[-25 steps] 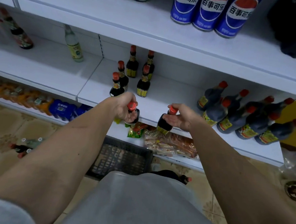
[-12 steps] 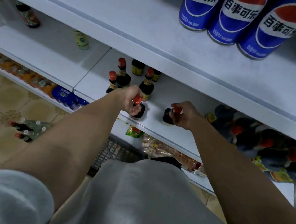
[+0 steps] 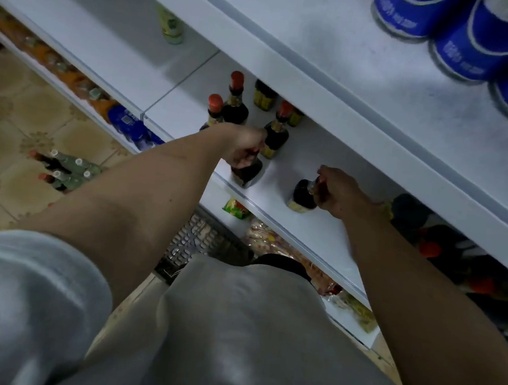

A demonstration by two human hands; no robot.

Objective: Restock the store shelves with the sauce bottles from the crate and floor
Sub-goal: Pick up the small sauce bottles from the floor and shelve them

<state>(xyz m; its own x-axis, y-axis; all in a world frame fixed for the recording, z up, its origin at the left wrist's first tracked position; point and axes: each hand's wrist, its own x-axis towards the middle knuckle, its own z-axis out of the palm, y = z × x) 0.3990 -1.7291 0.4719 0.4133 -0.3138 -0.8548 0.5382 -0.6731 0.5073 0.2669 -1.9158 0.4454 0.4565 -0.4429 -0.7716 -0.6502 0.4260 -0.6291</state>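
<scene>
My left hand [image 3: 242,147] grips the neck of a dark sauce bottle [image 3: 247,172] standing near the front edge of the white middle shelf [image 3: 320,229]. My right hand [image 3: 338,191] grips the neck of a second dark sauce bottle [image 3: 302,195] with a yellow label, a little to the right on the same shelf. Behind them stand several red-capped sauce bottles [image 3: 235,103]. More sauce bottles [image 3: 59,170] lie on the tiled floor at the left. The dark crate [image 3: 201,243] sits on the floor below the shelf, partly hidden by my shirt.
Blue cola cans [image 3: 466,36] stand on the upper shelf overhead. Dark red-capped bottles [image 3: 446,248] lie in a blurred heap at the shelf's right end. Snack packets [image 3: 235,207] fill the shelf below. A pale bottle [image 3: 171,26] stands on the left shelf section.
Both hands have carried their bottles from the shelf edge inward and down onto the shelf. My view has tipped closer and lower, hiding the back row's tops under the upper shelf.
</scene>
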